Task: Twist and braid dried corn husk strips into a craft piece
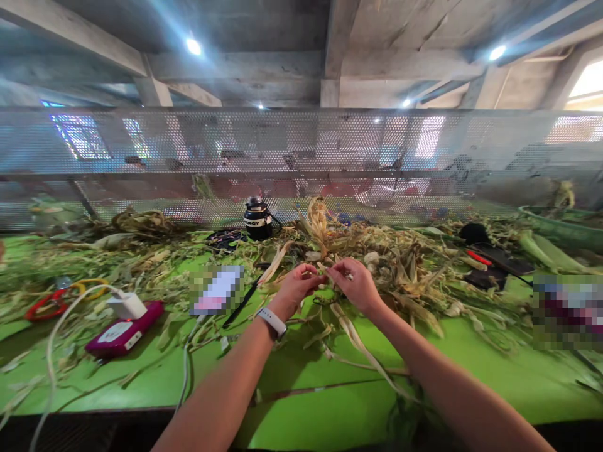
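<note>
My left hand (298,287), with a pale watch band on its wrist, is closed in a pinch over the green table. My right hand (357,286) meets it from the right, thumb and fingers pinched together. Between the fingertips shows a small, pale piece of dried husk (322,270); its far end is hard to make out. Just beyond the hands stands a braided bundle of dried husk (317,220). Loose dry leaves (409,276) lie to the right of my right hand. Long pale husk strips (360,345) trail on the table below my hands.
A phone (219,290) with a cable lies left of my hands, near a thin black tool (242,304). Farther left are a magenta power strip (125,329) with a white charger and orange-handled scissors (49,306). A black jar (257,220) stands before the perforated metal screen (282,141).
</note>
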Action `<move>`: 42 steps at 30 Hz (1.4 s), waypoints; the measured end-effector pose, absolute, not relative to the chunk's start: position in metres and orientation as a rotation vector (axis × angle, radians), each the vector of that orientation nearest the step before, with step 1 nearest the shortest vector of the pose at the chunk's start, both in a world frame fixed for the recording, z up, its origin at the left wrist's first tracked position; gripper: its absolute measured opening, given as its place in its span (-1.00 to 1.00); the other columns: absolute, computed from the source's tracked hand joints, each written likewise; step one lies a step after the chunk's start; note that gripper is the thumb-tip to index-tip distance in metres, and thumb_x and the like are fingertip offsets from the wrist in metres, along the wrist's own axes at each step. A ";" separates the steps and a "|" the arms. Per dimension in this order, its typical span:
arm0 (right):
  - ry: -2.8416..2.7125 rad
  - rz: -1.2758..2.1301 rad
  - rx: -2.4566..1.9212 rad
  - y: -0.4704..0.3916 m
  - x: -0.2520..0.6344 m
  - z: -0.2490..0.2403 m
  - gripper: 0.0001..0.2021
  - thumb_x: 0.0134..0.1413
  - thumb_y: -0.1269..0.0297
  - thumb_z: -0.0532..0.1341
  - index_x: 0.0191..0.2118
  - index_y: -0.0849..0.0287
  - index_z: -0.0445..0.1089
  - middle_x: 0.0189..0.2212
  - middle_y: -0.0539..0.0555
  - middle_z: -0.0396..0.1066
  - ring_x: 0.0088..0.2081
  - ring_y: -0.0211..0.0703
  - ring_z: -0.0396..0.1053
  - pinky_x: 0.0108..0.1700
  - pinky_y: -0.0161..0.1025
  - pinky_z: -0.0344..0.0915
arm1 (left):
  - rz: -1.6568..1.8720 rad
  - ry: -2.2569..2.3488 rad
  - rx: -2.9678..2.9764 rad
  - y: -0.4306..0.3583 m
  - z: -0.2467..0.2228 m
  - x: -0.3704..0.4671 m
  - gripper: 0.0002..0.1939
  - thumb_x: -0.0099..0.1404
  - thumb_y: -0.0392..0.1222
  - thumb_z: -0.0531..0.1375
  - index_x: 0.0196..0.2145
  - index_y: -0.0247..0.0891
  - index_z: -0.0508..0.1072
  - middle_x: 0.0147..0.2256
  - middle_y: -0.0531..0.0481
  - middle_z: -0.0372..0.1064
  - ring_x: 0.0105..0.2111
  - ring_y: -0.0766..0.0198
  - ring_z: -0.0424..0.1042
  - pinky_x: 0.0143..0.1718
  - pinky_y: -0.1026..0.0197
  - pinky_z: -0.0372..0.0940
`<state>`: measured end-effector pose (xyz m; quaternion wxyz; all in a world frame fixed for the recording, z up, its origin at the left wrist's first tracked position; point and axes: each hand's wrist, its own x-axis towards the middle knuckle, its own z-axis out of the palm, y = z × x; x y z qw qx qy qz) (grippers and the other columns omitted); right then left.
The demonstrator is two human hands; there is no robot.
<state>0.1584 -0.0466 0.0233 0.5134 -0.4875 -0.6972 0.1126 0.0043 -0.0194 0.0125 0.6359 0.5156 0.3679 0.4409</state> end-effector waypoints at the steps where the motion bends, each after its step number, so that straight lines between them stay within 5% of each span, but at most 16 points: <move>1: -1.695 0.229 -1.194 -0.048 0.159 0.025 -0.83 -0.01 0.20 0.19 -0.52 0.15 0.34 -0.60 -0.03 0.38 -0.48 -0.23 0.32 -0.01 -0.08 0.17 | 1.015 0.851 1.183 -0.019 0.012 0.004 -0.56 -0.19 -0.08 0.39 -0.45 -0.26 0.25 -0.56 0.14 0.33 -0.62 0.48 0.22 -0.58 0.38 0.06; 6: -1.799 0.194 -1.233 -0.051 0.158 0.027 -0.84 -0.04 0.29 0.19 -0.58 0.14 0.32 -0.59 -0.08 0.39 -0.54 -0.30 0.28 0.17 0.08 -0.11 | 1.059 0.899 1.235 -0.015 0.008 0.004 -0.56 -0.19 -0.10 0.38 -0.44 -0.26 0.24 -0.58 0.19 0.24 -0.60 0.47 0.23 -0.55 0.35 0.06; 23: -1.865 0.204 -1.246 -0.051 0.159 0.027 -0.83 -0.08 0.35 0.18 -0.61 0.16 0.24 -0.63 -0.09 0.33 -0.55 -0.31 0.25 0.13 0.05 -0.03 | 1.099 0.867 1.354 -0.021 0.012 0.005 -0.55 -0.18 -0.06 0.37 -0.47 -0.26 0.20 -0.61 0.21 0.22 -0.60 0.46 0.19 -0.53 0.33 0.05; 34: -1.747 0.245 -1.197 -0.049 0.160 0.023 -0.89 0.03 0.26 0.18 -0.31 0.15 0.29 -0.56 -0.04 0.38 -0.38 -0.16 0.36 -0.22 -0.23 0.22 | 1.067 0.815 1.328 -0.019 0.012 0.008 -0.58 -0.22 -0.06 0.41 -0.41 -0.36 0.47 -0.49 0.01 0.45 -0.51 0.37 0.32 -0.40 0.27 0.17; 42: -1.771 0.118 -1.186 -0.047 0.159 0.022 -0.90 0.00 0.30 0.22 -0.34 0.14 0.29 -0.57 -0.04 0.41 -0.32 -0.13 0.35 -0.10 -0.17 0.15 | 1.073 0.827 1.469 -0.021 0.012 0.007 -0.70 -0.13 -0.06 0.36 -0.48 -0.35 0.54 -0.54 0.02 0.42 -0.52 0.36 0.28 -0.43 0.27 0.14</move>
